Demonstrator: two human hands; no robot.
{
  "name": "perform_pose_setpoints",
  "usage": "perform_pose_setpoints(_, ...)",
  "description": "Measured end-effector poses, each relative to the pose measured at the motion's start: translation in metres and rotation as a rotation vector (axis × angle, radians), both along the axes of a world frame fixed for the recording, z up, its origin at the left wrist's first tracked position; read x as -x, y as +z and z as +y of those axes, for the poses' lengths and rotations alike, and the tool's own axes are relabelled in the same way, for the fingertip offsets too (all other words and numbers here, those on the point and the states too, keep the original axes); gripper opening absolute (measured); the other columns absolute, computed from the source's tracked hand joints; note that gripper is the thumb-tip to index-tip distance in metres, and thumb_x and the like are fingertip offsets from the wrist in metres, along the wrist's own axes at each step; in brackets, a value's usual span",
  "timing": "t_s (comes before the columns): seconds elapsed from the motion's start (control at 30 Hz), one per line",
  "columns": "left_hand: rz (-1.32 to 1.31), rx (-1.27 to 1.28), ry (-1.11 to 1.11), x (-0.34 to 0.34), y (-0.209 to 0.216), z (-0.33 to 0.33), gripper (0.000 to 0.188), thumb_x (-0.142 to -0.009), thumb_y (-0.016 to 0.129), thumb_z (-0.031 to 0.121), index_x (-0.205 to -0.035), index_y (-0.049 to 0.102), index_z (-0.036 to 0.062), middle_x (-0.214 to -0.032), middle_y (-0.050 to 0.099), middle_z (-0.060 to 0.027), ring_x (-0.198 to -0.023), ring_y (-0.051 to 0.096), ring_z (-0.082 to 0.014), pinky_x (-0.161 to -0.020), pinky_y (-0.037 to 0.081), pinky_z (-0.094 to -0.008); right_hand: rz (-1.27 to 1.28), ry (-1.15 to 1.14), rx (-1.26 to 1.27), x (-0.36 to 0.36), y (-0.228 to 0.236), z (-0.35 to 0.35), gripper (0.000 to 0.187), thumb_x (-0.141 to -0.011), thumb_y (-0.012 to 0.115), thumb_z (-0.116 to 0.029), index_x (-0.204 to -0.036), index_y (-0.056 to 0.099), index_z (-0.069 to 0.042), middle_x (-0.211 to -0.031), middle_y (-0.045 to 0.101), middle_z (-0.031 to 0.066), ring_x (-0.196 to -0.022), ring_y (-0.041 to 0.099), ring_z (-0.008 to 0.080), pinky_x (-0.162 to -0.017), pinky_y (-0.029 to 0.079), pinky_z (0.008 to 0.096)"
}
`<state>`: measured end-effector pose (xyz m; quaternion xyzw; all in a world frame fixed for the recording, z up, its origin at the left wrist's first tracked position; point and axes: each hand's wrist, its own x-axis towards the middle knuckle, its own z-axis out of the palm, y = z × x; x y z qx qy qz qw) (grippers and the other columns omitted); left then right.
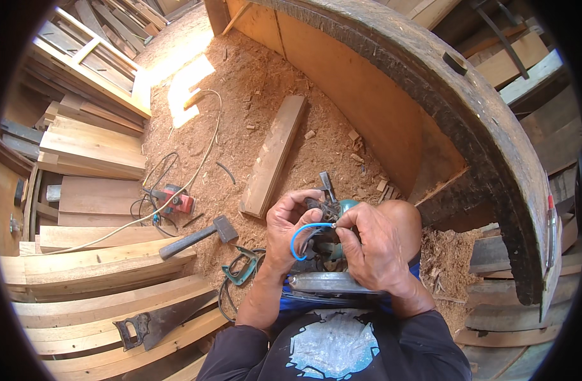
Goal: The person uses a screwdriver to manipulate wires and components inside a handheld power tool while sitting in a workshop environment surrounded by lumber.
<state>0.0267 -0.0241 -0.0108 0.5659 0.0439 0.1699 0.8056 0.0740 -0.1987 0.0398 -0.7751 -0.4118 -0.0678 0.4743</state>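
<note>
Pinching the tip of a thin, bright-blue, curved wire (292, 242): right hand (374, 247), thumb and finger closed together. Left hand (282, 230): fingers curled around the dark part of a teal-and-grey metal tool (348, 204), between both hands. Beyond, on sawdust-covered floor (240, 101): long brown wooden plank (278, 152). Leftward: grey-headed hammer (199, 238); red corded power tool (178, 200).
</note>
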Motion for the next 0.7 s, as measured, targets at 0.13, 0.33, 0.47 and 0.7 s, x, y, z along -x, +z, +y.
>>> perform_pose_setpoints(0.13,-0.009,-0.025,-0.016,0.0,-0.0004,0.0002,0.035,-0.089,0.08,0.014,-0.118,0.066,-0.0008,-0.1,0.068,-0.0016,-0.089,0.063,-0.0062,-0.08,0.052,-0.0216,0.01,-0.032,-0.016,0.0004,0.0025,0.0022,0.018,-0.082,0.07,0.001,-0.095,0.058,-0.002,-0.083,0.061,0.0151,-0.077,0.063,0.0361,-0.067,0.049,0.0457)
perform_pose_setpoints(0.33,0.001,-0.024,-0.038,0.0002,-0.0062,0.0023,0.033,-0.089,0.079,0.01,-0.118,0.066,-0.0008,-0.098,0.069,-0.001,-0.088,0.064,-0.0055,-0.08,0.052,-0.0214,0.081,-0.082,-0.006,0.0,0.0029,0.0038,0.015,-0.086,0.069,-0.001,-0.097,0.059,-0.001,-0.085,0.063,0.0174,-0.078,0.064,0.0381,-0.068,0.05,0.0466)
perform_pose_setpoints(0.47,0.017,-0.021,-0.05,-0.0007,-0.0052,0.0016,0.031,-0.09,0.078,0.009,-0.116,0.066,-0.0005,-0.098,0.069,-0.0008,-0.088,0.064,-0.0054,-0.08,0.052,-0.0213,0.149,-0.089,-0.011,-0.0016,0.0019,0.0047,0.011,-0.089,0.066,-0.003,-0.097,0.059,0.0,-0.085,0.065,0.0186,-0.079,0.065,0.039,-0.069,0.05,0.0464)
perform_pose_setpoints(0.7,0.02,0.016,-0.049,-0.0017,-0.0054,0.0017,0.029,-0.09,0.078,0.009,-0.115,0.066,0.0002,-0.099,0.069,-0.0007,-0.089,0.064,-0.0058,-0.08,0.053,-0.0218,0.196,-0.081,0.007,-0.0045,0.0049,0.0058,0.01,-0.09,0.065,-0.005,-0.097,0.06,0.0,-0.085,0.066,0.019,-0.081,0.066,0.0392,-0.07,0.05,0.0467)
